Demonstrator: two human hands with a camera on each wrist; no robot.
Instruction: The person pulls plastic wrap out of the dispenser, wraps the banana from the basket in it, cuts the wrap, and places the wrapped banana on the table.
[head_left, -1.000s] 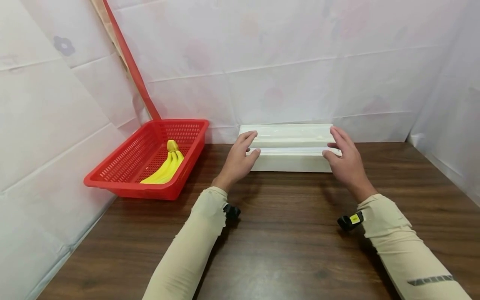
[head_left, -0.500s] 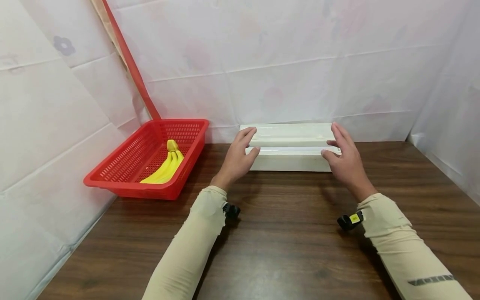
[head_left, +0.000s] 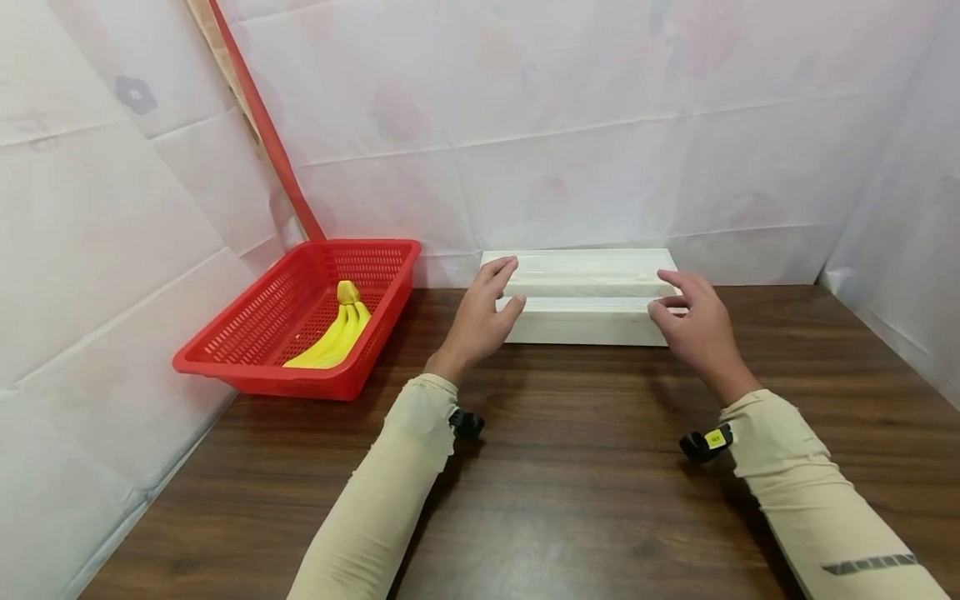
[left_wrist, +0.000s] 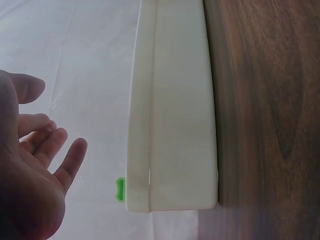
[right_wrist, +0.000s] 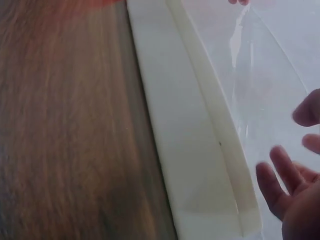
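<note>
Cream-white long rectangular plastic box (head_left: pixel 581 298) lies lengthwise at the back edge of the dark brown wood-grain tabletop (head_left: pixel 570 467), against the white sheet-covered back wall (head_left: pixel 600 125), with a clear glossy film or lid (right_wrist: pixel 260 75) showing along its upper surface. The person's left hand (head_left: pixel 480 317) sits at the box's left end, fingers fairly straight and slightly spread, fingertips at the top edge and thumb near the front face; the left wrist view shows the fingers loose and parted beside the box end, gripping nothing. That hand looks much as it did a second ago. The right hand (head_left: pixel 693 321) has changed: half a second ago it lay over the right end with fingers stretched along the top, and now it has slipped a little lower and farther right, fingers more bent, fingertips at the front upper edge of the right end. The right wrist view shows its fingers relaxed and apart, with nothing clasped. To my eye the box itself has not shifted, so the work seems to be at the stage of finding a hold on both ends rather than lifting. Well off to the left stands a red perforated plastic basket (head_left: pixel 247 350) holding a bunch of yellow bananas (head_left: pixel 337 329), with a small green tab (left_wrist: pixel 120 190) visible at the box's left end.
</note>
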